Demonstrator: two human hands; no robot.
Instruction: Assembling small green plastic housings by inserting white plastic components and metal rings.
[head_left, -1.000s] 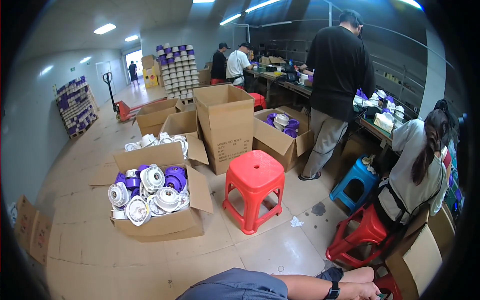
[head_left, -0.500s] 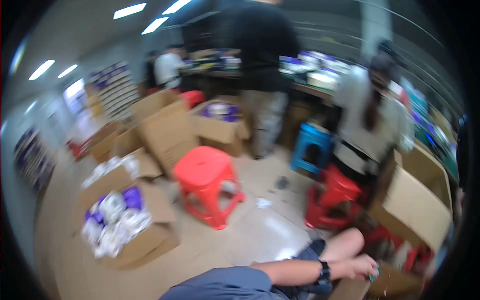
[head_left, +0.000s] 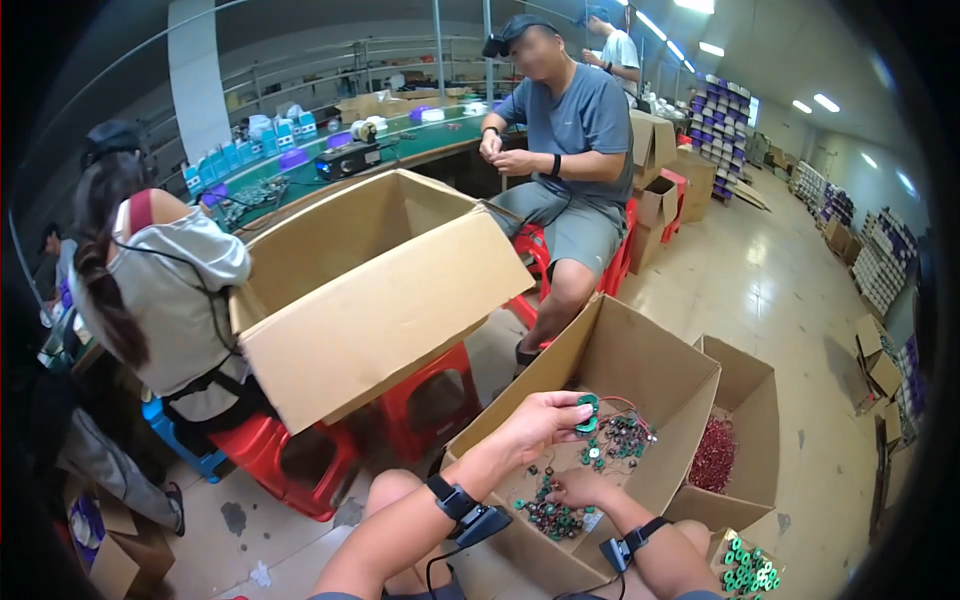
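My left hand (head_left: 545,427) is nearly closed, thumb and fingertips pinching a round green piece with a pale middle (head_left: 588,413) above the open brown cardboard box (head_left: 655,375) before me. My right hand (head_left: 585,487) is down in that box, fingers curled at a loose pile of small green and dark round parts (head_left: 552,517); I cannot tell whether they grip anything. A second heap of such parts (head_left: 622,442) lies farther in, with thin red wire (head_left: 628,404) beside it. Just right of the box stands a smaller brown cardboard box (head_left: 752,420) holding a dark-red mass of thin pieces (head_left: 713,458). Green ring-shaped pieces (head_left: 748,570) lie near my right forearm. Beyond, a co-worker in a grey-blue shirt (head_left: 590,115) sits, hands close together.
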